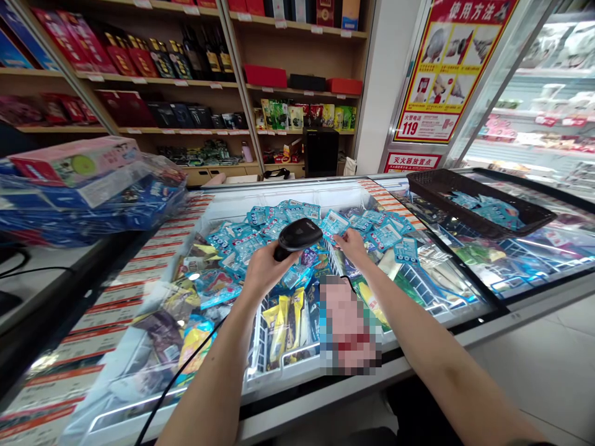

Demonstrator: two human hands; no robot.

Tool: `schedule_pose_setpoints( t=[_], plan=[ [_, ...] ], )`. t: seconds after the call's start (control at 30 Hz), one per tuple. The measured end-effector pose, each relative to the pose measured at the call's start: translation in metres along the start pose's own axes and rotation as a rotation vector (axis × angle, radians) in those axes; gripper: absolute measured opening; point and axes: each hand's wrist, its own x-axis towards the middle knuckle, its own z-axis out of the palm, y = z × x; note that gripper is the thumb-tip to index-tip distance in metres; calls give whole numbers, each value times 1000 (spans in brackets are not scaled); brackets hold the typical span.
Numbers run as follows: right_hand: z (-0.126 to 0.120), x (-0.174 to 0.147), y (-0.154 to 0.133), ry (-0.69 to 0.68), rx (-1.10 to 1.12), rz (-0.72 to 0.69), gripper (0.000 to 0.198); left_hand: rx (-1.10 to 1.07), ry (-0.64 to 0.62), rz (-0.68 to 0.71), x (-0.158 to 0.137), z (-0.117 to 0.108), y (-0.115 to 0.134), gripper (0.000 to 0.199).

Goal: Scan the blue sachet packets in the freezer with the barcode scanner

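My left hand (pixel 266 271) is wrapped round the handle of a black barcode scanner (pixel 301 235), whose head points to the right over the freezer. A black cable runs down along my left forearm. With closed fingertips my right hand (pixel 351 245) pinches the lower edge of a small blue packet (pixel 333 224) with a printed label. Many like it lie in a loose pile of blue packets (pixel 242 244) on the glass top of the chest freezer (pixel 223 207), on both sides of my hands. Under the glass, ice cream wrappers (pixel 284 322) fill wire baskets.
A dark brown basket (pixel 418 183) on the right holds more blue packets. Plastic-wrapped boxes (pixel 88 192) are stacked at left. A pixelated pink object (pixel 348 328) lies near the front edge. Shelves (pixel 302 93) with bottles and boxes stand behind, beside a red poster (pixel 449 68).
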Motion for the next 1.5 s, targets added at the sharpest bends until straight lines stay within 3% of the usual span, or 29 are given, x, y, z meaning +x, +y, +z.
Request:
schedule_pose_setpoints(
  t=[0.4,0.67,0.77,0.83,0.97,1.17,1.33,1.5],
  plan=[
    [-1,-1,0,3,-16,0,30,44,0,3,1,0,1,52],
    [5,-2,7,4,164,28,28,128,84,-1,0,5,-3,52],
    [-1,-1,4,-27,318,64,27,188,114,-7,-1,4,-1,51],
    [-11,3,5,27,340,78,26,222,130,-21,-1,2,0,49],
    [-44,18,21,270,187,155,42,252,146,-53,-2,-1,1,47],
    [-82,21,44,410,-241,263,36,275,160,-82,-1,-3,0,46],
    [-80,10,35,405,-527,253,43,286,160,-98,-1,-5,-1,48],
    [-64,6,17,330,-519,5,46,259,202,-118,-1,-8,-3,49]
  ],
)
